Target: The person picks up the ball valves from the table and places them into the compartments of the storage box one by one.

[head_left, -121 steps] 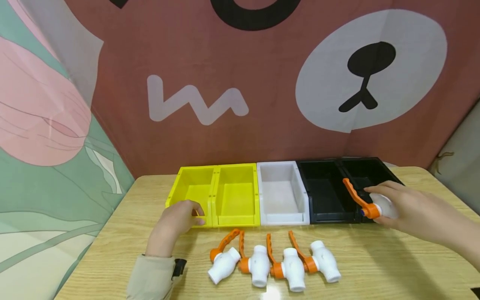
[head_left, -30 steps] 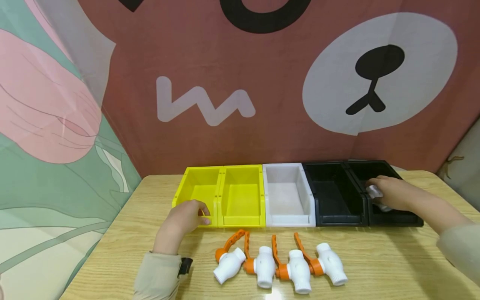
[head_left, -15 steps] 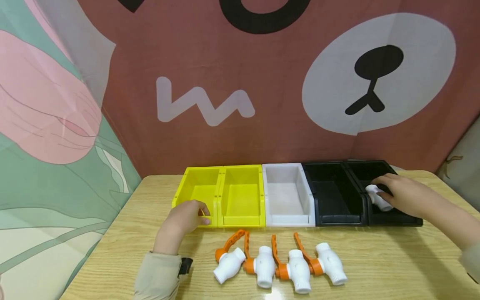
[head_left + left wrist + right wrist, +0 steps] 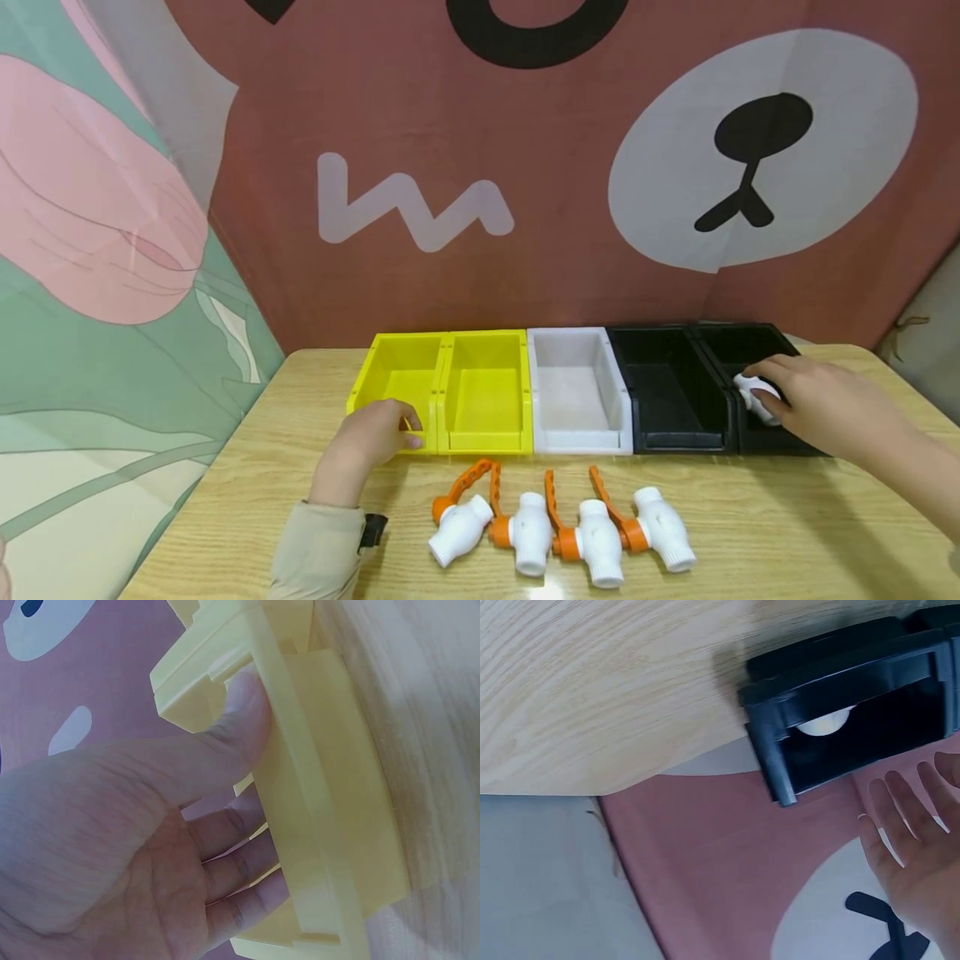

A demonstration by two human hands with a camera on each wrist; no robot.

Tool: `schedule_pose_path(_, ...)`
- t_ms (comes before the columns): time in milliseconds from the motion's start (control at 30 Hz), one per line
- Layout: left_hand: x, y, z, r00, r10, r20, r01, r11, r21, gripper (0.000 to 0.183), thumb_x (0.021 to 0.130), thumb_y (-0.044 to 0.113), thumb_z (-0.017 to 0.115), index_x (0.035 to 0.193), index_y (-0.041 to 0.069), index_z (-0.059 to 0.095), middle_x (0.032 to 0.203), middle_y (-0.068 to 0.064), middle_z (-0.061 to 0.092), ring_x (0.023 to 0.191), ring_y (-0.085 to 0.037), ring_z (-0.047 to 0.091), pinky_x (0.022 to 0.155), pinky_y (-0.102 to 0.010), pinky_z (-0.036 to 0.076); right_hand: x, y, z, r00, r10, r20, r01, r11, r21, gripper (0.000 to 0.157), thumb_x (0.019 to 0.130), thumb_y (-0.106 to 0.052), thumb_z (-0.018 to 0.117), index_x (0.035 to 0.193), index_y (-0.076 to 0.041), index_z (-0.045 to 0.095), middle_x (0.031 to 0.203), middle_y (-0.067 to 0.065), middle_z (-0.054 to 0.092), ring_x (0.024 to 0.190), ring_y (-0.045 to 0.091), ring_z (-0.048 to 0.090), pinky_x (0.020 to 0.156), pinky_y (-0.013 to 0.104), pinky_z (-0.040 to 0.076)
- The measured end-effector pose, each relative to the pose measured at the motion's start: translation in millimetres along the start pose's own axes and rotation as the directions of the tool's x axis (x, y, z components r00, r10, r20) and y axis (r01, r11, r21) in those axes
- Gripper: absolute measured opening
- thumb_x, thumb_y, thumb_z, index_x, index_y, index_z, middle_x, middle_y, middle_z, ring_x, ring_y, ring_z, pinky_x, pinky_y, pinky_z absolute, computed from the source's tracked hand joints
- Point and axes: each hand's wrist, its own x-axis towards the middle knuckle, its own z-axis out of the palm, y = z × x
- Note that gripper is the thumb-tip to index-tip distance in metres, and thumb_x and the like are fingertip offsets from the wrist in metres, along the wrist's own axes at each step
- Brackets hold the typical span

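My left hand (image 4: 367, 437) holds the front rim of the leftmost yellow bin (image 4: 408, 354), thumb on one side of the wall and fingers inside, as the left wrist view shows on the yellow bin (image 4: 337, 802). My right hand (image 4: 832, 408) is over the rightmost black bin (image 4: 783, 443), beside a white ball valve (image 4: 756, 400) in that bin. In the right wrist view the fingers of my right hand (image 4: 919, 840) are spread and apart from the white valve (image 4: 825, 722), mostly hidden by the bin wall. Its handle is out of sight.
Several white ball valves (image 4: 531, 533) with orange handles lie in a row on the wooden table (image 4: 750, 533). A second yellow bin (image 4: 483, 440), a white bin (image 4: 581, 440) and another black bin (image 4: 682, 440) stand between the outer bins, against a printed cloth (image 4: 450, 283).
My right hand has carried the valve, its orange handle showing earlier, down into the rightmost black bin and let it go. My left hand stays on the yellow rim.
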Motion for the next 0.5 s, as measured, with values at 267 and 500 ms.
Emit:
schedule_pose_path(267, 0.1, 0.1, 0.2, 1.0, 0.0, 0.008, 0.0, 1.0, 0.003, 0.015, 0.086, 0.024, 0.078, 0.097, 0.014, 0.073, 0.093, 0.0, 0.066, 0.082, -0.018, 0.059, 0.077, -0.039, 0.052, -2.3, -16.8, -3.6, 0.979, -0.114, -0.171, 0.119, 0.993, 0.019, 0.035, 0.1, -0.036, 0.057, 0.1, -0.004, 0.071, 0.094, 0.009, 0.068, 0.074, 0.028, 0.066, 0.058, 0.046, 0.053)
schedule_pose_path(500, 0.6, 0.5, 0.9, 1.0, -0.012, 0.01, 0.012, 1.0, -0.004, 0.015, 0.086, 0.024, 0.078, 0.097, 0.014, 0.073, 0.094, 0.0, 0.066, 0.082, -0.017, 0.06, 0.076, -0.039, 0.052, -1.8, -35.8, -5.8, 0.949, -0.173, -0.263, 0.181, 0.984, 0.004, 0.075, 0.104, -0.057, 0.015, 0.093, -0.01, 0.072, 0.087, 0.002, 0.068, 0.064, 0.019, 0.062, 0.049, 0.036, 0.049)
